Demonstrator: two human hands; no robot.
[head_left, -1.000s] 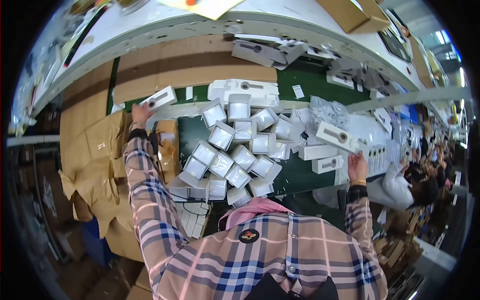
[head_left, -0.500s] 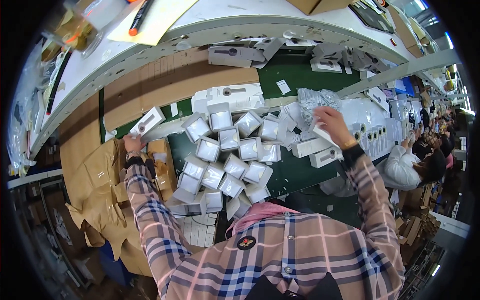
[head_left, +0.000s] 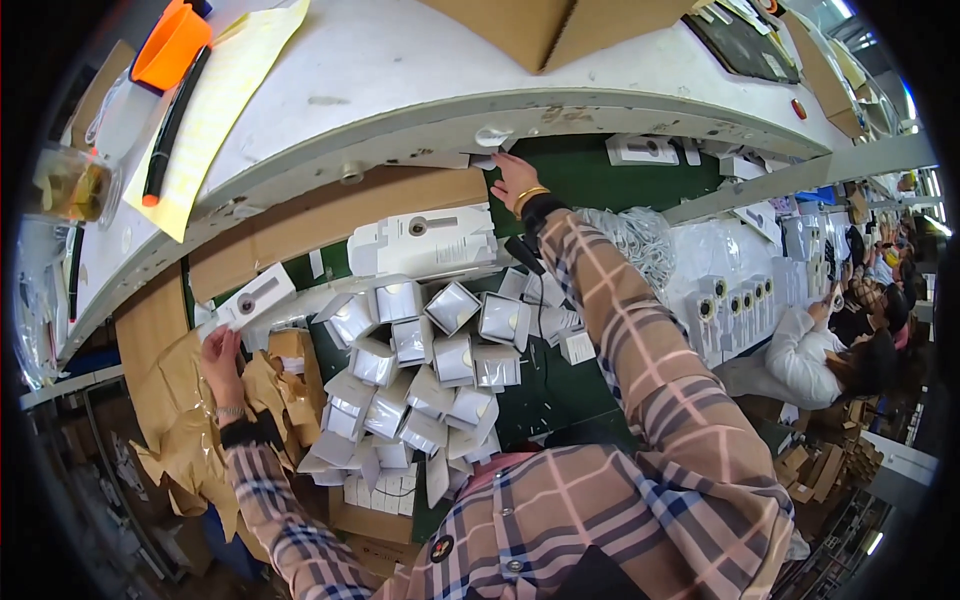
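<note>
At the left, my left hand (head_left: 222, 365) grips the lower end of a small white carton (head_left: 255, 300) with a dark round-headed device printed on it. My right hand (head_left: 517, 183) reaches far forward, its fingers stretched out and apart at the edge of white flat cardboard (head_left: 483, 160) under the shelf; whether they touch it is unclear. Between my arms lies a heap of open white boxes (head_left: 452, 358) with shiny clear wrapping inside. Beyond the heap, a stack of flattened white cartons (head_left: 425, 240) lies on the bench.
A white shelf (head_left: 400, 75) crosses the front, bearing a black marker (head_left: 178, 125) on yellow paper and an orange container (head_left: 172, 45). Torn brown paper (head_left: 185, 440) lies at left. Bundled grey cables (head_left: 635, 240) and upright white boxes (head_left: 735, 305) stand right, near a seated person (head_left: 815, 345).
My right hand has moved from the boxes on the right, forward and leftward to under the shelf. My left hand still holds the white carton. The whole view has shifted.
</note>
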